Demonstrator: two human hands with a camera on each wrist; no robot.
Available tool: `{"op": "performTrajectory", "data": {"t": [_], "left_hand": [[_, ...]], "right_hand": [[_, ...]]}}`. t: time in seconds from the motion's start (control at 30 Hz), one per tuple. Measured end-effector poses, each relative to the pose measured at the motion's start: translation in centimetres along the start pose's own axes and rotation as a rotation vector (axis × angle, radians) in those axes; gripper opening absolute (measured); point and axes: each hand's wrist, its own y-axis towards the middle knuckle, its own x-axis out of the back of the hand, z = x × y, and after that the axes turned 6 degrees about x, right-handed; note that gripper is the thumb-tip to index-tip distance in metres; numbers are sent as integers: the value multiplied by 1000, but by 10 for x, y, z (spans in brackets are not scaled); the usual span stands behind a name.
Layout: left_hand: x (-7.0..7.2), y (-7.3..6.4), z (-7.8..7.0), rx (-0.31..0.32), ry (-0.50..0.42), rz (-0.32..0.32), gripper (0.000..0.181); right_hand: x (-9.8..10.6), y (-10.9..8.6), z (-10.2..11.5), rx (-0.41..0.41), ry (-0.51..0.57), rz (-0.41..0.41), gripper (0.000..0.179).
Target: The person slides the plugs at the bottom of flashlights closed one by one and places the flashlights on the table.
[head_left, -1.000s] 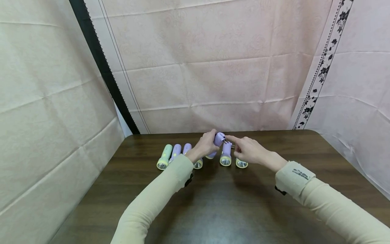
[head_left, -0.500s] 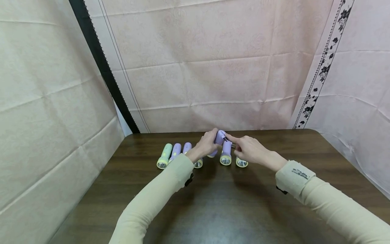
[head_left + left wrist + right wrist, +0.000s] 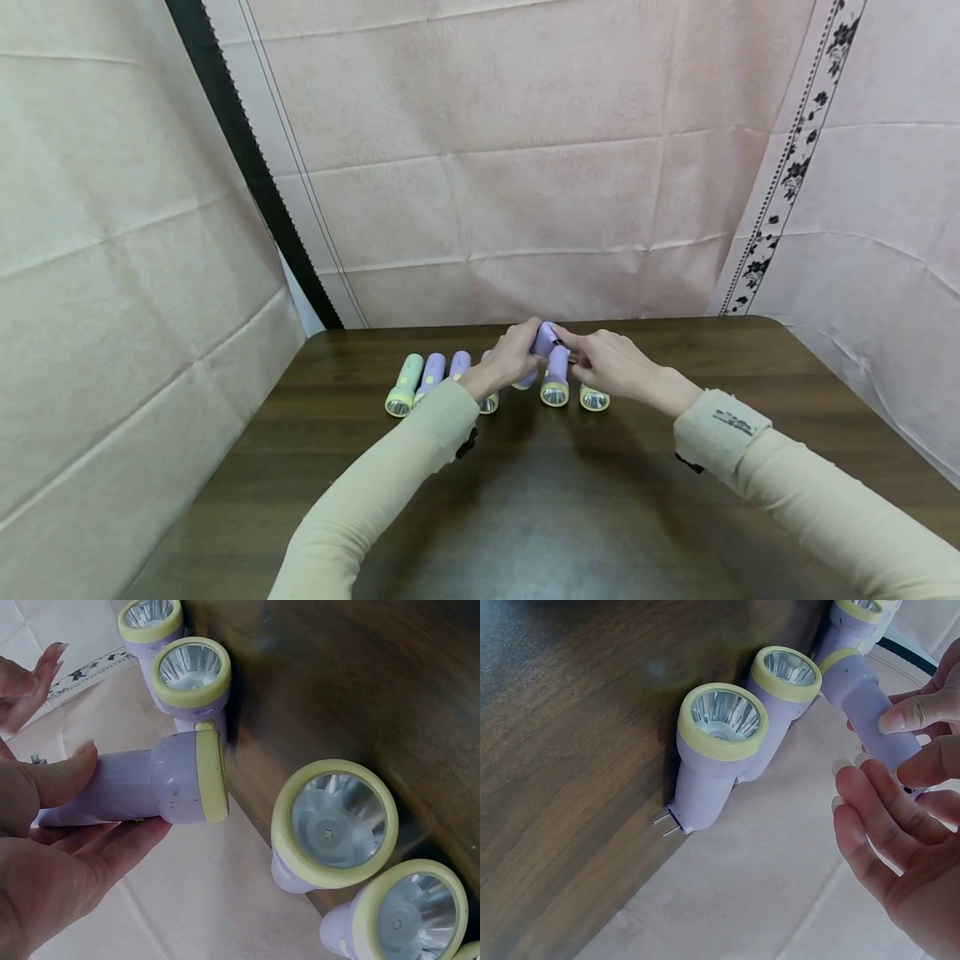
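My left hand (image 3: pixel 510 358) grips a purple flashlight (image 3: pixel 124 776) with a yellow rim around its lamp end. Thumb on one side and fingers below hold it above the table. Metal prongs (image 3: pixel 35 759) show at its tail end. The index finger of my right hand (image 3: pixel 611 362) reaches out to that tail and touches it; the other fingers (image 3: pixel 866 821) are loosely bent beside it. Just below the hands lies a purple flashlight (image 3: pixel 555 379), and another flashlight (image 3: pixel 595 398) is partly hidden under my right hand. Two prongs (image 3: pixel 667 823) stick out from one of these.
A row of flashlights lies along the far part of the brown table (image 3: pixel 510 517). At its left end are a green flashlight (image 3: pixel 405 387) and several purple ones, partly covered by my left arm. A pale cloth (image 3: pixel 480 192) hangs behind the table's far edge.
The held flashlight's tail has shifted slightly right and down, against the right index finger. Its prongs, sticking out plainly a second ago, now show less in the head view.
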Motion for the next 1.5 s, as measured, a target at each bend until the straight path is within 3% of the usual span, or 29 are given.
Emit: {"op": "performTrajectory", "data": {"t": [0.13,0.47,0.7,1.03,1.27,1.5], "left_hand": [[-1,1,-2,-17,2,0,40],[6,2,-7,16,31,10,48],[13,9,-1,52,139,-17,58],[-11,23,18,173,364,4,51],[-21,29,20,203,488,39,41],[-27,26,24,205,542,60,43]], "right_hand": [[1,1,-1,-3,8,-4,67],[2,0,-3,-25,33,5,70],[-1,-1,-5,-62,31,43,77],[-6,-4,-2,-55,27,39,69],[-5,-6,-4,-55,26,25,66],[-5,-6,-5,-69,33,48,64]]}}
